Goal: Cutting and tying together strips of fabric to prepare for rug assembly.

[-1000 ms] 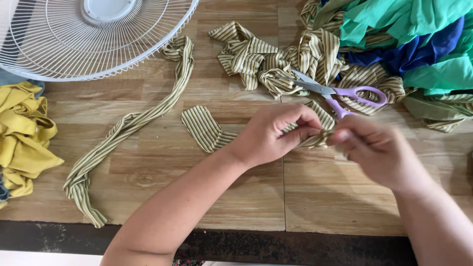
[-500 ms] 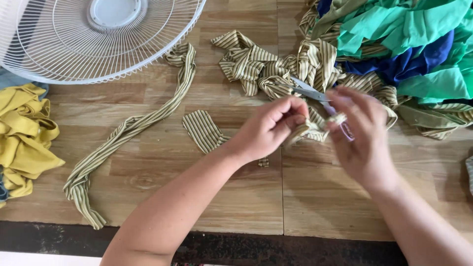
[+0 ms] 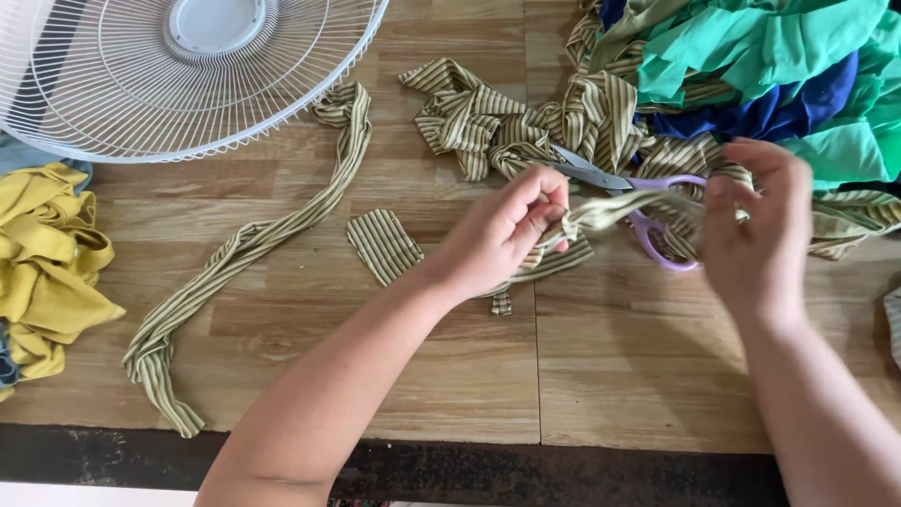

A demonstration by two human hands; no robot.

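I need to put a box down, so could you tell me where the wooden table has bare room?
Bare wood lies along the near edge of the table, between the forearms, and between the long striped strip and the yellow cloth. The far right is crowded with the cloth pile and scissors.

This is looking like a home craft corner, not a factory. A wooden plank table (image 3: 619, 376) is carrying heaps of green and blue cloth scraps (image 3: 779, 66), crumpled yellow fabric (image 3: 47, 253) and purple-handled scissors (image 3: 648, 202), while a white wire fan guard (image 3: 178, 66) (a household thing) is lying beside them.
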